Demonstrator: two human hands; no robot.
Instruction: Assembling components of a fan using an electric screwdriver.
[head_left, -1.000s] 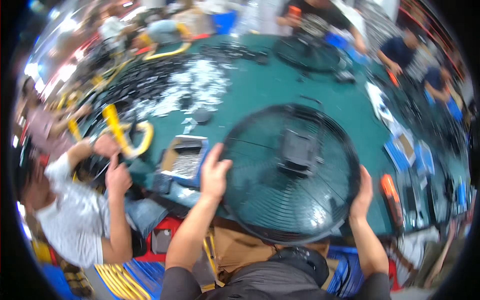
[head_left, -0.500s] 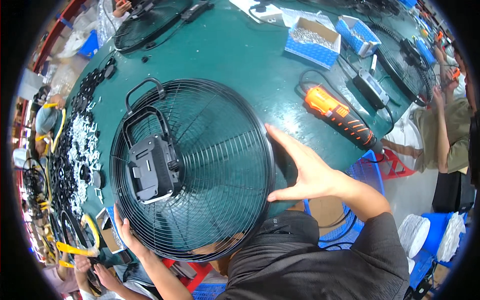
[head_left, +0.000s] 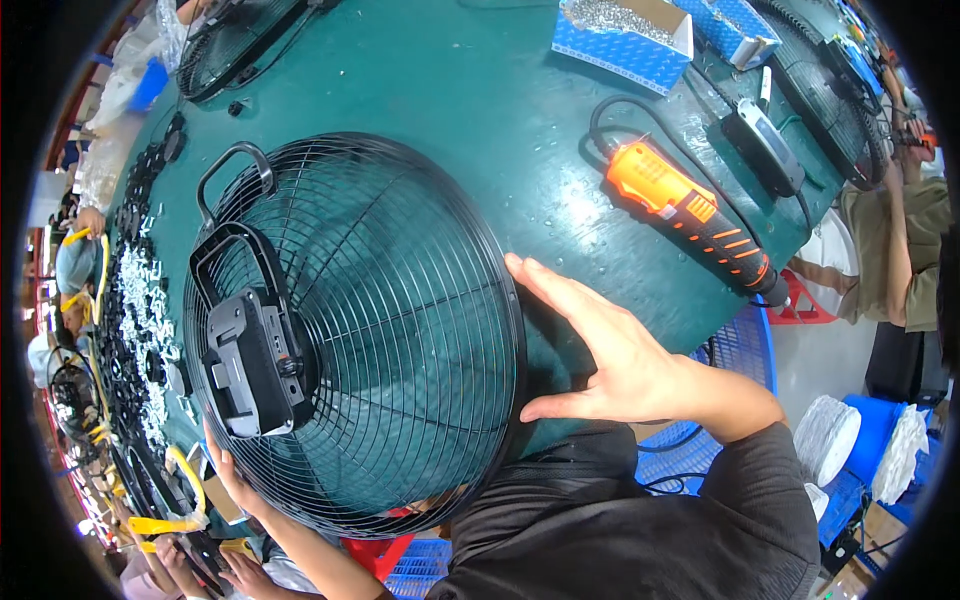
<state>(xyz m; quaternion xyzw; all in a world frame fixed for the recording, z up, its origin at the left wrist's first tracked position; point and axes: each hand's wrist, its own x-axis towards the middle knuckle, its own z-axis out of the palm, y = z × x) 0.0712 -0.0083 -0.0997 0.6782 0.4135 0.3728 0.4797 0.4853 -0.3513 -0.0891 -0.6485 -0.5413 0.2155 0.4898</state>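
Observation:
A round black wire-caged fan (head_left: 400, 330) is between my two hands over the green table. It has a boxy black housing (head_left: 245, 365) at the cage's centre and a curved carry handle (head_left: 235, 165) at the far left rim. My left hand (head_left: 238, 483) grips the near left edge of the cage, its fingers partly hidden behind the wires. At the right edge, my right hand (head_left: 610, 350) holds the rim between its thumb and stretched fingers, with a wide gap between them. The cage looks tilted, its housing side turned to the left.
An orange and black power screwdriver (head_left: 690, 215) lies right of the fan on the green table (head_left: 450, 80). Beyond it are blue boxes of screws (head_left: 620, 45) and a small grey corded device (head_left: 765, 145). White and black small parts (head_left: 140, 300) cover the left side. Co-workers sit around.
The fan has shifted left and tilted, so more of its housing's side shows. Both hands have stayed on its rim. My view has also shifted, so the screwdriver and boxes appear moved.

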